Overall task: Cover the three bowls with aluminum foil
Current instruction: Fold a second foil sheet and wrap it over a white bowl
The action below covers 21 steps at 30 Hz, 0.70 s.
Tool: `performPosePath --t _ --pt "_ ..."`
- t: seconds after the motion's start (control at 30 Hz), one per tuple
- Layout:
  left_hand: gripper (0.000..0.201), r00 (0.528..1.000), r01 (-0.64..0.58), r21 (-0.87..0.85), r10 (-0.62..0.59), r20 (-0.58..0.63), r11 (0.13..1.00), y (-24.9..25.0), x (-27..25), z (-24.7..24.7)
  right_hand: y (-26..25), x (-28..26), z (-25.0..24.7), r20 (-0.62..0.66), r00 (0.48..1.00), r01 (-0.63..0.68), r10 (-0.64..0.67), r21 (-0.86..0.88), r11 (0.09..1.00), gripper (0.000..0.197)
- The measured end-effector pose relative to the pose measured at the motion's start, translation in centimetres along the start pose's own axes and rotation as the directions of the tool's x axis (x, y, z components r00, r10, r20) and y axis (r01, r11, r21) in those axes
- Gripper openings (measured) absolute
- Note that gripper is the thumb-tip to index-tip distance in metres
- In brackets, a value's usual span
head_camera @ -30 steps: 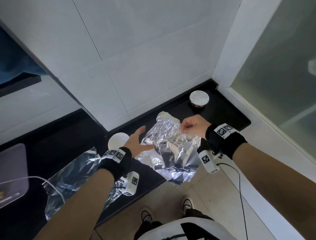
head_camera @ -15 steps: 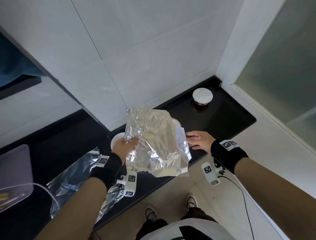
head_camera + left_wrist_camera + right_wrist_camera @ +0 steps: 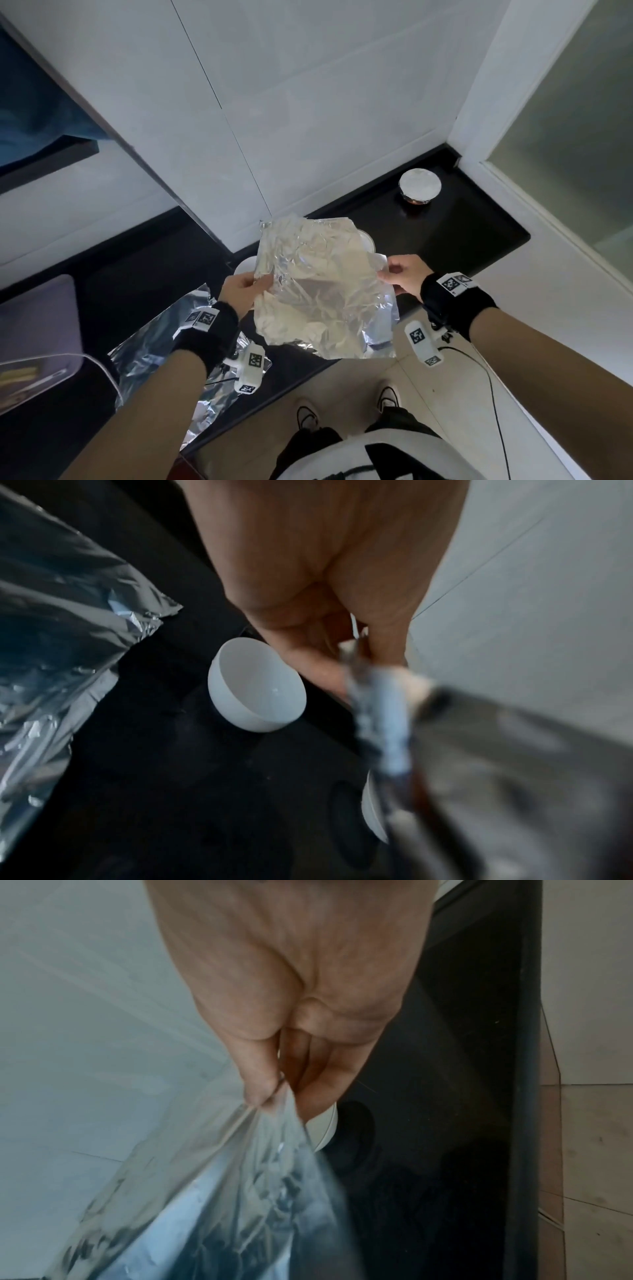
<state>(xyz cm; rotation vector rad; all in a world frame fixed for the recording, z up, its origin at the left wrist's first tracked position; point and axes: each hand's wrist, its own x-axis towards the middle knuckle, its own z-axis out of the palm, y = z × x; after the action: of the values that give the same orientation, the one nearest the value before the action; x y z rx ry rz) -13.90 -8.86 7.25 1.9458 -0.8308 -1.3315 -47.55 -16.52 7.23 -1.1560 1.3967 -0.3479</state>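
Observation:
I hold a crumpled foil sheet [image 3: 322, 291] spread in the air above the black counter [image 3: 472, 233]. My left hand [image 3: 251, 286] pinches its left edge and my right hand [image 3: 388, 272] pinches its right edge. In the left wrist view the left hand [image 3: 356, 653] pinches blurred foil [image 3: 380, 723] above an open white bowl [image 3: 257, 688]; a second white bowl [image 3: 373, 815] peeks out beneath the sheet. The right wrist view shows my right hand [image 3: 277, 1093] pinching the foil [image 3: 222, 1191], with a white bowl rim [image 3: 323, 1131] behind. A foil-covered bowl [image 3: 419, 186] stands at the counter's far right.
Another large foil sheet [image 3: 161, 346] lies on the counter at the left. A grey tray-like object [image 3: 37, 335] with a white cable sits at the far left. White wall panels rise behind the counter; a frosted glass door is on the right. My shoes stand on the tiled floor.
The foil has been lifted off the counter; my left hand took its left edge, my right hand took its right edge, and the sheet is now stretched between them.

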Motion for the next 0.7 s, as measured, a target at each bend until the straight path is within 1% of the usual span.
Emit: performPosePath --t 0.1,0.17,0.2,0.3,0.33,0.43,0.53,0.6,0.63,0.7 --pt "0.016 0.999 -0.021 0.051 0.020 0.031 0.998 0.4 -0.1 -0.5 0.2 0.6 0.1 -0.013 1.000 0.023 -0.023 0.033 0.999 0.016" --pt "0.020 0.999 -0.019 0.052 0.017 0.045 0.998 0.5 -0.1 -1.1 0.1 0.8 0.4 0.003 1.000 0.031 -0.031 0.076 0.997 0.016" --pt "0.020 0.998 -0.017 0.034 0.016 0.053 0.999 0.5 -0.1 -1.3 0.1 0.9 0.5 0.016 0.999 0.030 -0.032 0.107 0.994 0.015" --pt "0.010 0.998 -0.016 -0.048 0.019 0.062 0.999 0.1 -0.2 -1.5 0.1 1.0 0.7 0.055 0.998 -0.016 0.005 0.193 0.981 0.026" --pt "0.008 0.998 -0.017 -0.073 0.022 0.062 0.997 -0.3 -0.3 -1.5 0.1 0.9 0.8 0.072 0.997 -0.034 0.019 0.205 0.978 0.027" --pt "0.010 0.996 -0.003 -0.159 0.016 0.082 0.987 -1.4 -0.5 -1.6 0.3 0.6 1.4 0.099 0.994 -0.064 0.046 0.190 0.980 0.018" --pt "0.011 0.995 0.031 -0.224 -0.008 0.103 0.974 -2.2 -0.5 -1.8 0.7 0.5 1.5 0.073 0.994 -0.087 0.075 0.166 0.982 0.020" --pt "0.013 0.993 0.055 -0.270 -0.025 0.113 0.961 -2.5 -0.3 -1.9 0.9 0.7 1.5 0.083 0.994 -0.087 0.075 0.152 0.985 0.023" --pt "0.013 0.992 0.058 -0.283 -0.022 0.127 0.957 -2.5 -0.2 -2.0 1.0 0.8 1.5 0.084 0.994 -0.084 0.071 0.163 0.983 0.022" --pt "0.014 0.989 0.060 -0.286 -0.017 0.149 0.956 -2.5 -0.2 -2.0 1.2 1.2 1.7 0.047 0.996 -0.079 0.071 0.195 0.978 0.020"
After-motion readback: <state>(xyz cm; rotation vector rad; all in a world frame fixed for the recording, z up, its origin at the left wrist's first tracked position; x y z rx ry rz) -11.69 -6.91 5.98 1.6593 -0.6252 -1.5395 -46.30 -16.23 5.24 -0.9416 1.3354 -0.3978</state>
